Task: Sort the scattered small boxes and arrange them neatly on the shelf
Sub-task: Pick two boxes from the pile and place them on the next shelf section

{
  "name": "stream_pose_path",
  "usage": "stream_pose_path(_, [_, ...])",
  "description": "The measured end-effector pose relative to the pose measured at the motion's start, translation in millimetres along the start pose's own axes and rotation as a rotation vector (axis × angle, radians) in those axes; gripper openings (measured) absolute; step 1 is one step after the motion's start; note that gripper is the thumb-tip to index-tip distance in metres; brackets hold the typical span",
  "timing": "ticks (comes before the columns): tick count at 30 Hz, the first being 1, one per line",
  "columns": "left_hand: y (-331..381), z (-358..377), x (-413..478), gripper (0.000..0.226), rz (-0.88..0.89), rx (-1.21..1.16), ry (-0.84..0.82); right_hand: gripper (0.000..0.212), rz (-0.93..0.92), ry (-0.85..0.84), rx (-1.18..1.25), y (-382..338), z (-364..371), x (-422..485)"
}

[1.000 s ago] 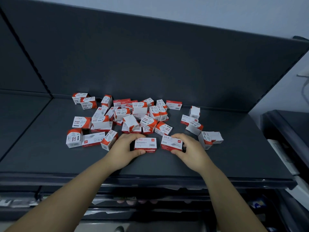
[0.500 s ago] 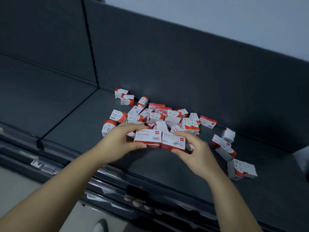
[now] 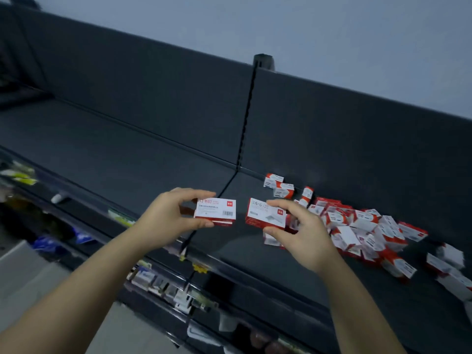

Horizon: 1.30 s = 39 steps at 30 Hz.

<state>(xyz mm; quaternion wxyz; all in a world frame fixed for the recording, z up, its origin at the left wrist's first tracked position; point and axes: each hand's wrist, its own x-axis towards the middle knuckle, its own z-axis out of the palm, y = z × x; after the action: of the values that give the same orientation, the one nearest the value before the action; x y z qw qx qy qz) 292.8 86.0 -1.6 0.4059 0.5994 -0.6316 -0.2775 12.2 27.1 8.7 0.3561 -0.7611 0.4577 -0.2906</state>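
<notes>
Just the head view to go on. Got a flat white-and-red box [image 3: 215, 212] pinched in the left hand [image 3: 166, 215], thumb underneath and fingers over the top. Holding it up off the shelf [image 3: 127, 154], right above the seam [image 3: 228, 183] between two sections. Same deal in the right hand [image 3: 304, 236]: clamped on a second flat box [image 3: 265, 214], just beside the first with a small gap between.

Barely started, by the look of it. Can't spot a single neat row yet, only a jumbled pile of small boxes [image 3: 357, 231] on the right section, plus a few strays [image 3: 444, 259] further right. Looks like two kinds in there, flat and chunkier, so need to sort and line up pretty much the lot.

Around that: dark back panel [image 3: 153, 98], tag strip [image 3: 120, 217] along the front edge, blurry lower-shelf stuff [image 3: 163, 284], can't tell what. Not seeing much in the way apart from the pile crowding the right hand.
</notes>
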Motion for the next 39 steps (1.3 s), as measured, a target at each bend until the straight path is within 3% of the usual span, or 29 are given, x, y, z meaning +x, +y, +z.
stream_pose_path(10, [-63, -154, 4, 0.051, 0.007, 0.094, -0.005, 0.049, -0.104, 0.019, 0.063, -88, 126, 63])
stream_pose_path(20, [-116, -220, 51, 0.051, 0.055, 0.101, 0.013, 0.049, -0.21, 0.012, 0.058, -121, 177, 149])
stream_pose_path(32, [-189, -349, 96, 0.05, -0.012, 0.032, 0.191, 0.055, -0.318, -0.106, 0.012, -188, 270, 279])
stream_pose_path(39, [-247, -421, 122, 0.051, 0.051, 0.129, 0.093, 0.056, -0.291, -0.049, 0.029, -226, 338, 316])
